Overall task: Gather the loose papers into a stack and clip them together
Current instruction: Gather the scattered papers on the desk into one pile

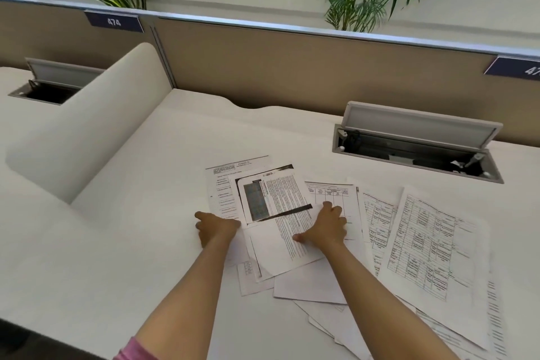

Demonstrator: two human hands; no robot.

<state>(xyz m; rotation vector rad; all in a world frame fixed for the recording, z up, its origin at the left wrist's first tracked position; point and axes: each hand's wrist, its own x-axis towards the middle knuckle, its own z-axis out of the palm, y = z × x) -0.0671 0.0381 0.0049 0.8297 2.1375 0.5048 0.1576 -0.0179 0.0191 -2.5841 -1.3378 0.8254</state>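
Observation:
Several loose printed papers lie spread over the white desk (pixel 146 228). A photocopied page with dark borders (pixel 274 199) tops a small overlapping pile in the middle. My left hand (pixel 216 228) rests on the pile's left edge, fingers curled over the paper rim. My right hand (pixel 324 228) presses flat on the pile's right side, fingers spread. Sheets with printed tables (pixel 429 248) fan out to the right, and blank-looking sheets (pixel 312 283) lie below the pile. No clip is visible.
An open cable hatch (pixel 418 152) with a raised lid sits at the back right; another open cable hatch (pixel 46 88) is at the far left. A white divider (pixel 96 120) rises left of the papers. A tan partition (pixel 292 67) with plants behind it bounds the desk.

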